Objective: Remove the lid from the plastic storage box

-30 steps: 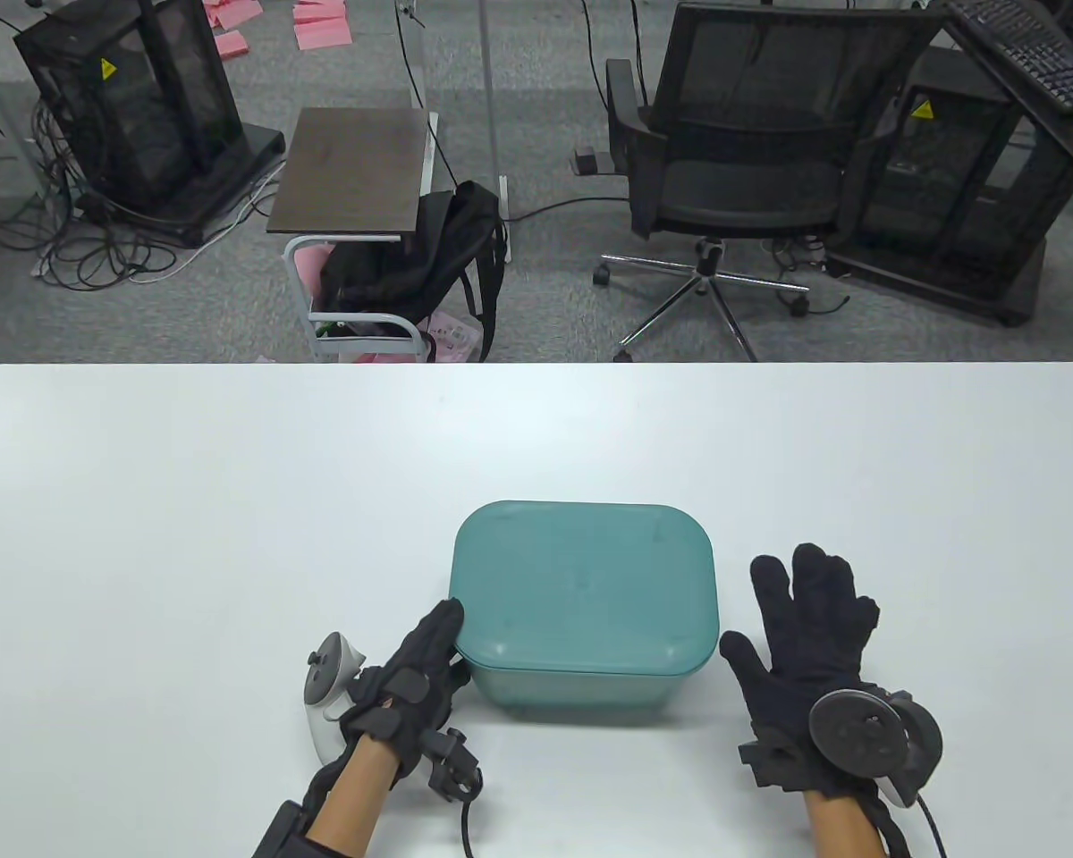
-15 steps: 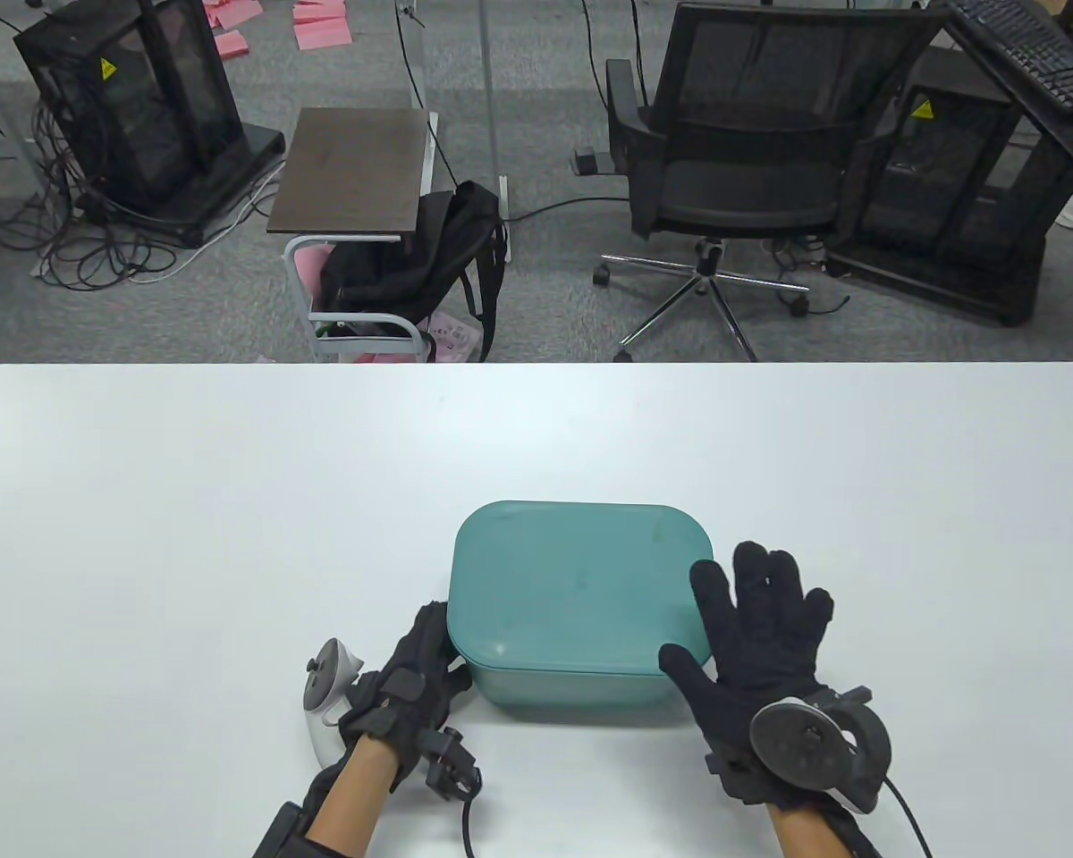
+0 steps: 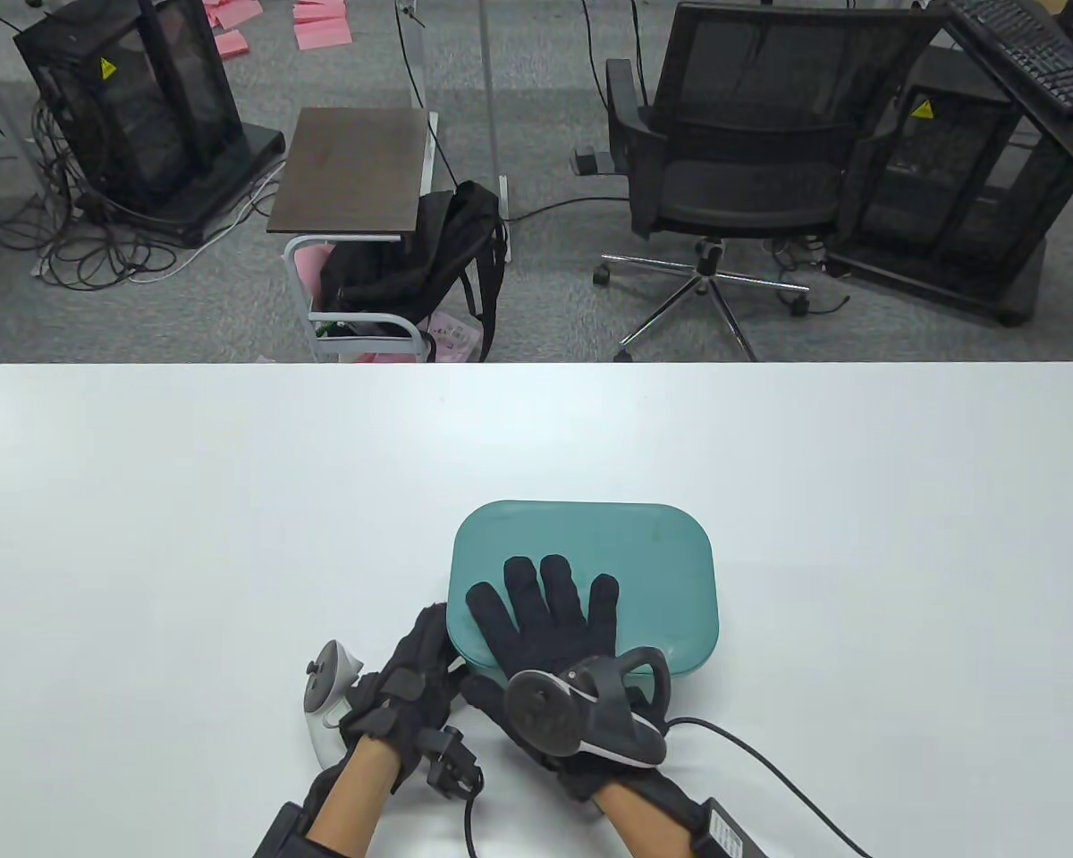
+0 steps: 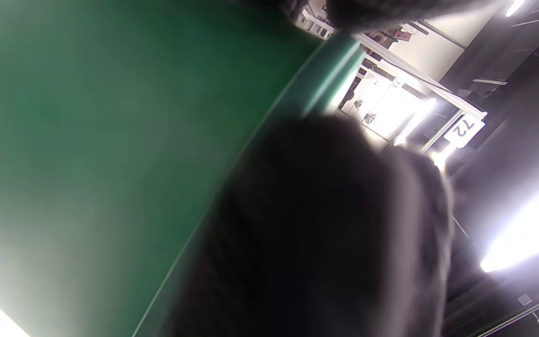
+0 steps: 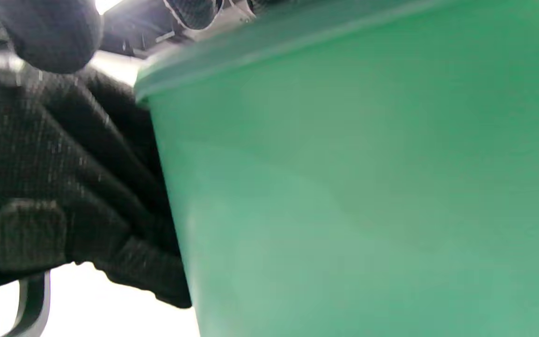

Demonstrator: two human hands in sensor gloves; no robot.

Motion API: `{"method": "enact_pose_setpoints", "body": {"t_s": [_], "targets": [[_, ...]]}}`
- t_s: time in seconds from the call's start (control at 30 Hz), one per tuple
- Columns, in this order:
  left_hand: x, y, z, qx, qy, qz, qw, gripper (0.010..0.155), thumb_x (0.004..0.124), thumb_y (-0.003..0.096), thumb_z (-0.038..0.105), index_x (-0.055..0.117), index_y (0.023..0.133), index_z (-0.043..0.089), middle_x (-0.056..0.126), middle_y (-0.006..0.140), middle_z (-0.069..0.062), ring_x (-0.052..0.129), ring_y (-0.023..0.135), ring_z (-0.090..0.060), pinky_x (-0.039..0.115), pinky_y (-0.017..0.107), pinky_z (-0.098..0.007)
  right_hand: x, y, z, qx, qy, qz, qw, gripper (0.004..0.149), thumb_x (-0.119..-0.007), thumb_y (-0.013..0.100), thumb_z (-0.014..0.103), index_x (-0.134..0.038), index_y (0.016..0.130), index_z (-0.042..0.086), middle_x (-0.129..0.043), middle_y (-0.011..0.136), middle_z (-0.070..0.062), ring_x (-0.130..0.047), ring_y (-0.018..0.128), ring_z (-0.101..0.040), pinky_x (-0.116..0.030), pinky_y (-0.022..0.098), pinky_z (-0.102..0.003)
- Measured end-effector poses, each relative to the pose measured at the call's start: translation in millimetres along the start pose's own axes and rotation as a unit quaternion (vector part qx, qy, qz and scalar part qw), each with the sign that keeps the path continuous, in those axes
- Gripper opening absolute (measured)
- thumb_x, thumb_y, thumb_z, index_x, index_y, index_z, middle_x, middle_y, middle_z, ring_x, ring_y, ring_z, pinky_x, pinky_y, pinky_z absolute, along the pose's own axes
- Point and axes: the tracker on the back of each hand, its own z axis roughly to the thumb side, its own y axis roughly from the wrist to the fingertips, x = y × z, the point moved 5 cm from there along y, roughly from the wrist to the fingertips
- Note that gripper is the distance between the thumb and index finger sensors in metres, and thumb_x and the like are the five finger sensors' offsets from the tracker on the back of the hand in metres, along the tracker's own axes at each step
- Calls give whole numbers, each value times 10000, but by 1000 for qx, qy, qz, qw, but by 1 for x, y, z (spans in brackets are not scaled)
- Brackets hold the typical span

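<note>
A teal plastic storage box with its lid (image 3: 644, 559) on stands on the white table (image 3: 188, 500), near the front middle. My left hand (image 3: 411, 675) rests against the box's front left corner, fingers on the wall under the lid rim. My right hand (image 3: 545, 617) lies over the lid's front left part, fingers spread flat on top, thumb (image 3: 487, 702) down at the front edge. The left wrist view shows the green box wall (image 4: 87, 117) and lid rim (image 4: 330, 70) close up, with a blurred finger in front. The right wrist view shows the box wall (image 5: 367, 187) and my left glove (image 5: 63, 187) beside it.
The table's far edge (image 3: 536, 365) lies well behind the box. Beyond it stand an office chair (image 3: 742, 170), a small side table (image 3: 349, 170) with a black backpack (image 3: 411, 259), and black equipment racks (image 3: 134, 107). My right hand's cable (image 3: 769, 760) trails across the table front.
My right hand has moved left from beside the box's right side onto the lid, fingers now spread on top. My left hand has stayed at the front left corner.
</note>
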Motion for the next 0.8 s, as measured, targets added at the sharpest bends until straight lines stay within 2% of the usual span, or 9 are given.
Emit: {"method": "enact_pose_setpoints", "body": {"t_s": [0.17,0.4,0.53,0.8], "targets": [[1,-2,-1,1,2,2,1000,597,490,580,518,668,981,114,142,1158,-250,129,1004,-530,271,636,-700,-18,7,3,-8,-31,19,999,834,-711,534,661,-286,1155,301,-272,1234,-117,-279,1097,-467,-311,694,-766],[1,-2,-1,3,1,2,1000,593,491,579,518,672,976,116,142,1158,-253,130,1003,-532,271,636,-701,-16,6,4,-14,-50,-28,998,734,-695,557,602,-349,1142,325,-372,1229,-87,-370,1092,-448,-375,691,-758],[1,-2,-1,5,1,-3,1000,590,490,579,518,674,971,117,140,1158,-252,126,1002,-533,264,635,-703,-16,6,4,-10,-53,-32,998,690,-645,567,595,-361,1141,338,-392,1229,-81,-391,1090,-454,-389,687,-759],[2,-2,-1,9,1,-2,1000,580,494,579,521,676,960,123,135,1162,-245,120,1006,-530,252,634,-706,-16,6,5,-5,-42,-39,998,656,-616,569,574,-389,1139,340,-428,1223,-75,-415,1082,-468,-400,682,-763]]}}
